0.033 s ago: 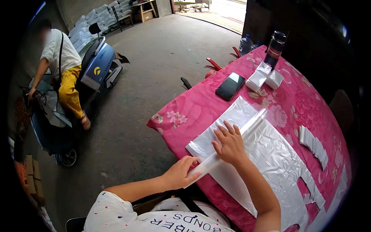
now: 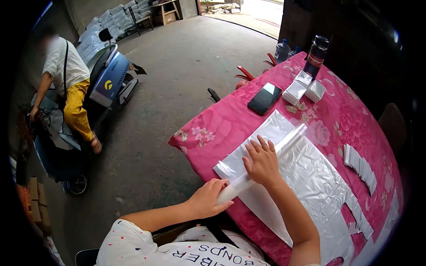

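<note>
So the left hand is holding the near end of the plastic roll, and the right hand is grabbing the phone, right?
Not quite. The head view shows the right hand spread over the plastic roll, not grabbing the phone. The left hand does hold the roll's near end.

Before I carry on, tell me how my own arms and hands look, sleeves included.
Your left hand and right hand are bare; no gloves, rings or watch show. The forearms are uncovered too. Your shirt is white with small red and dark spots and dark lettering; its left sleeve is short.
</note>
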`<action>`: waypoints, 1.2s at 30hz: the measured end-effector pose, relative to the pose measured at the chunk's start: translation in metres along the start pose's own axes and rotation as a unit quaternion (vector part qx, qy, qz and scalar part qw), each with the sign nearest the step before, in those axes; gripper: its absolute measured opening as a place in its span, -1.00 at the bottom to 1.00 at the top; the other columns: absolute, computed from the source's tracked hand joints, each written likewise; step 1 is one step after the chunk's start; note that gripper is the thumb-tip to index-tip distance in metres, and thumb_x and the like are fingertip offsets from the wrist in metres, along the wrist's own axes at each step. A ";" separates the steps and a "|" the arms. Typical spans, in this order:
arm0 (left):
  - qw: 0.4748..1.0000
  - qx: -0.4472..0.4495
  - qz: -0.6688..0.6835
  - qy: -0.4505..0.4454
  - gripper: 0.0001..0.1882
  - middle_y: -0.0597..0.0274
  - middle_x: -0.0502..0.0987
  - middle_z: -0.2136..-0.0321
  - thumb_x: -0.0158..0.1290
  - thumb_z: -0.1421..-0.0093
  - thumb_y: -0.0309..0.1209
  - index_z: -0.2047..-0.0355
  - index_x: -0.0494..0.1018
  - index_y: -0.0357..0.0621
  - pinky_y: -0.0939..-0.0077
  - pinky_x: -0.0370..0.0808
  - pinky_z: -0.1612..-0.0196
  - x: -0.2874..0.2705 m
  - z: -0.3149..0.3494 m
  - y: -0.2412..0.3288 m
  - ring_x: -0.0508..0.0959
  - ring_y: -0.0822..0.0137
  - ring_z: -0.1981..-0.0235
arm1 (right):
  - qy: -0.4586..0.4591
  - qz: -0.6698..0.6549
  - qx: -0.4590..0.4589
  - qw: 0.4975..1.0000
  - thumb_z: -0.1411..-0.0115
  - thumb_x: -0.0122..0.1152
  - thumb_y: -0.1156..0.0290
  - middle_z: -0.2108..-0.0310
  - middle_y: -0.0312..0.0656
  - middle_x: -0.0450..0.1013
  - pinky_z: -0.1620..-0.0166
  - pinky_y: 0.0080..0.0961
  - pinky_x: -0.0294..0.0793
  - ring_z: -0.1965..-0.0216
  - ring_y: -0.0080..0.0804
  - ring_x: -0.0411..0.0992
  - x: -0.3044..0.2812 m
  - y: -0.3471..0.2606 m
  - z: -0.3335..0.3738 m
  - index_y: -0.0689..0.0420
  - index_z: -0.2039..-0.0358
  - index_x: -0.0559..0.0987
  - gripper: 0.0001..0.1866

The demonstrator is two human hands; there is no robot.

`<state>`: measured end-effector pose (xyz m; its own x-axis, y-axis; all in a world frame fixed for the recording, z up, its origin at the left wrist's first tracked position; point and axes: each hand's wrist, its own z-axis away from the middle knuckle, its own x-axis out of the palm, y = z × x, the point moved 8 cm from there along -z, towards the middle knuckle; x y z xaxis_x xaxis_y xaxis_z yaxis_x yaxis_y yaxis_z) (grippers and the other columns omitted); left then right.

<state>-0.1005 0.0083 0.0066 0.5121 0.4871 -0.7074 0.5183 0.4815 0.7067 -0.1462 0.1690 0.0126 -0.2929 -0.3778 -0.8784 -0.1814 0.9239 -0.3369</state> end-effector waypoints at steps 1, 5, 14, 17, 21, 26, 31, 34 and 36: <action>0.997 0.013 -0.069 0.018 -0.32 -0.09 0.36 0.24 0.13 -0.02 -0.26 -0.05 0.11 -0.37 0.30 0.41 0.13 0.001 0.002 0.004 0.46 0.04 0.26 | 0.018 0.008 0.044 0.999 -0.05 0.03 0.24 0.00 -0.09 0.35 -0.23 -0.12 -0.10 -0.18 -0.12 0.12 0.004 0.002 -0.008 0.17 0.12 0.50 -0.59; 0.988 -0.089 -0.119 -0.046 -0.20 -0.20 0.35 0.24 0.18 0.06 -0.30 -0.08 0.03 -0.42 0.21 0.40 0.15 0.016 -0.001 -0.017 0.44 -0.08 0.23 | 0.147 0.036 0.186 0.971 0.06 0.03 0.39 -0.10 0.08 0.21 -0.24 -0.05 -0.17 -0.23 -0.02 0.00 -0.002 0.016 -0.009 0.27 0.02 0.38 -0.48; 0.792 -0.140 0.527 -0.273 -0.24 0.13 0.41 0.30 0.15 0.03 -0.30 -0.12 0.08 -0.31 0.44 0.47 0.31 0.065 0.007 0.022 0.48 0.35 0.38 | 0.254 -0.693 0.307 0.601 0.03 0.11 0.43 0.12 0.01 0.26 0.00 -0.34 0.34 0.10 -0.21 0.34 -0.016 0.050 0.050 0.25 -0.13 0.09 -0.30; 0.568 -0.142 0.723 -0.367 -0.12 0.13 0.41 0.38 0.19 0.12 -0.28 -0.16 0.04 -0.34 0.51 0.48 0.39 0.081 0.014 0.063 0.47 0.41 0.49 | 0.235 -0.833 0.207 0.457 0.02 0.21 0.36 0.35 -0.20 0.32 0.23 -0.51 0.44 0.35 -0.49 0.37 -0.049 0.037 0.062 0.23 0.00 0.15 -0.39; 0.652 -0.162 0.636 -0.379 -0.21 0.11 0.42 0.46 0.21 0.14 -0.28 -0.06 0.15 -0.41 0.52 0.47 0.50 0.102 0.001 0.084 0.49 0.38 0.53 | 0.290 -0.774 0.236 0.511 0.04 0.23 0.35 0.37 -0.23 0.32 0.24 -0.52 0.44 0.37 -0.50 0.37 -0.083 0.054 0.095 0.22 -0.02 0.14 -0.35; 0.675 -0.140 0.577 -0.438 -0.29 0.16 0.45 0.43 0.19 0.05 -0.15 -0.01 0.22 -0.35 0.55 0.49 0.39 0.123 0.004 0.097 0.48 0.42 0.53 | 0.321 -0.750 0.265 0.513 0.05 0.24 0.36 0.39 -0.21 0.32 0.26 -0.51 0.45 0.39 -0.49 0.38 -0.095 0.059 0.133 0.25 -0.02 0.13 -0.33; 0.605 -0.147 0.602 -0.500 -0.20 0.13 0.44 0.43 0.20 0.11 -0.09 -0.01 0.21 -0.41 0.51 0.47 0.44 0.142 0.010 0.118 0.47 0.41 0.52 | 0.339 -0.765 0.260 0.481 0.03 0.22 0.42 0.39 -0.19 0.33 0.25 -0.50 0.45 0.40 -0.48 0.38 -0.095 0.054 0.163 0.28 0.00 0.15 -0.38; 0.736 -0.139 0.526 -0.402 -0.34 0.17 0.41 0.28 -0.05 -0.14 -0.01 -0.09 0.17 -0.26 0.53 0.41 0.32 0.146 -0.012 0.097 0.44 0.45 0.35 | 0.350 -0.695 0.323 0.538 -0.01 0.21 0.45 0.39 -0.18 0.34 0.26 -0.48 0.45 0.39 -0.47 0.39 -0.084 0.054 0.182 0.30 0.02 0.17 -0.43; 0.817 -0.141 0.457 -0.323 -0.41 0.21 0.40 0.29 -0.25 -0.25 0.01 -0.07 0.20 -0.23 0.56 0.38 0.33 0.150 -0.023 0.082 0.42 0.46 0.35 | 0.345 -0.685 0.353 0.536 0.00 0.25 0.41 0.38 -0.18 0.35 0.24 -0.48 0.44 0.36 -0.46 0.40 -0.067 0.049 0.191 0.31 -0.01 0.14 -0.36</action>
<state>0.0026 0.1378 -0.0410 0.8985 0.2947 0.3252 -0.4143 0.3249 0.8502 0.0438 0.2510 -0.0100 -0.6614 -0.4378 0.6090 -0.3407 -0.5480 -0.7640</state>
